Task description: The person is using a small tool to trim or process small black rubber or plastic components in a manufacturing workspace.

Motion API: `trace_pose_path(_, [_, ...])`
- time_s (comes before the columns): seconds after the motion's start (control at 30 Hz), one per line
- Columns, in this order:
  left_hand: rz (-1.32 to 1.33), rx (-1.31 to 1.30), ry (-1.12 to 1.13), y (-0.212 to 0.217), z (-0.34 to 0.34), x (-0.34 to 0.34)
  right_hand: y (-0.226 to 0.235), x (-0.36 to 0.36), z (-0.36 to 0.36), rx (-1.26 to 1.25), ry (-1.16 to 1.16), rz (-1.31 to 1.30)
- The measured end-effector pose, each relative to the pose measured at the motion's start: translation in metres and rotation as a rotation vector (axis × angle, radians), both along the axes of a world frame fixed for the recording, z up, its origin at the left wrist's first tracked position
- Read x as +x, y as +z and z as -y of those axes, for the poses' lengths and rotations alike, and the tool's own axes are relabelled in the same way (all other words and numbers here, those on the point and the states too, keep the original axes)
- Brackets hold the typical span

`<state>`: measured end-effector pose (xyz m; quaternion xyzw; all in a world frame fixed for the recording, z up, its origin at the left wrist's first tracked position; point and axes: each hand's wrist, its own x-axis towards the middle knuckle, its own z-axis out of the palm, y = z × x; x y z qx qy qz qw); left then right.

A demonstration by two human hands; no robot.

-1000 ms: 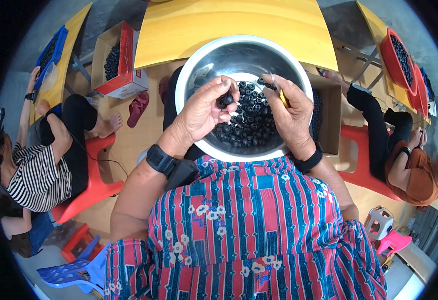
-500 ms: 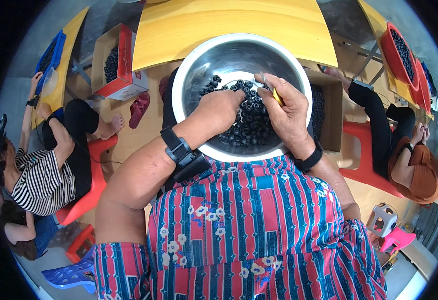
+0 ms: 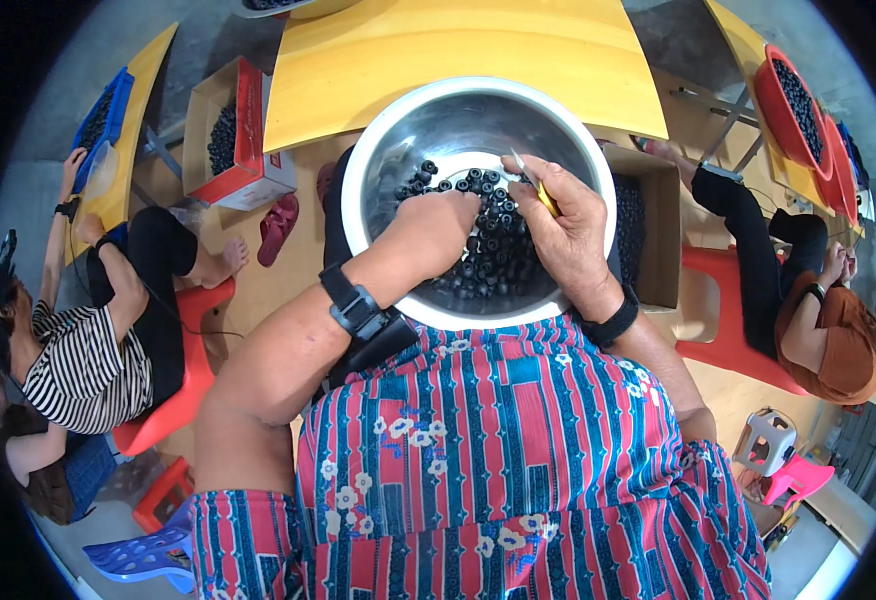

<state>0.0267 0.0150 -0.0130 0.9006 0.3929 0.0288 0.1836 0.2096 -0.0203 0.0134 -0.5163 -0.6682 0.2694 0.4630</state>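
Observation:
In my lap rests a wide metal basin (image 3: 483, 125) with a pale rim, holding many small black ring-like parts (image 3: 493, 240). My left hand (image 3: 436, 232) reaches into it, fingers bent and closed among the parts. Its fingertips are mostly turned away, so what they pinch is hidden. At the basin's right side, my right hand (image 3: 570, 222) grips a yellow-handled tool (image 3: 547, 198) with a thin, pointed metal end sticking up past the fingers. Whether that tool is a blade or something else is too small to tell.
A yellow table (image 3: 468, 45) stands just beyond the basin. Beside me on the right is a cardboard box (image 3: 666, 230) of black parts; a red and white box (image 3: 248, 120) stands far left. Seated people work both sides, near a blue tray (image 3: 118, 110) and red basin (image 3: 773, 95).
The view has shifted slightly, with the basin lower against the table. Both hands stay inside the basin, the left still among the black parts and the right still holding the yellow-handled tool.

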Motion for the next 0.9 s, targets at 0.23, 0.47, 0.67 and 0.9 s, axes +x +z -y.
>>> trace_pose_path(0.23, [0.999, -1.287, 0.565, 0.027, 0.002, -0.012, 0.003, 0.002, -0.001, -0.060, 0.048, -0.095])
trace_pose_path(0.47, [1.441, -1.724, 0.481, 0.015, 0.017, -0.021, 0.005, -0.004, 0.000, -0.071, 0.209, -0.072])
trace_pose_path(0.67, [1.403, -1.711, 0.422, 0.018, 0.018, -0.020, 0.002, -0.004, -0.001, -0.049, 0.189, -0.062])
trace_pose_path(0.9, [1.444, -1.651, 0.367, 0.011, 0.019, -0.023, 0.003, -0.007, -0.004, -0.080, 0.265, -0.074])
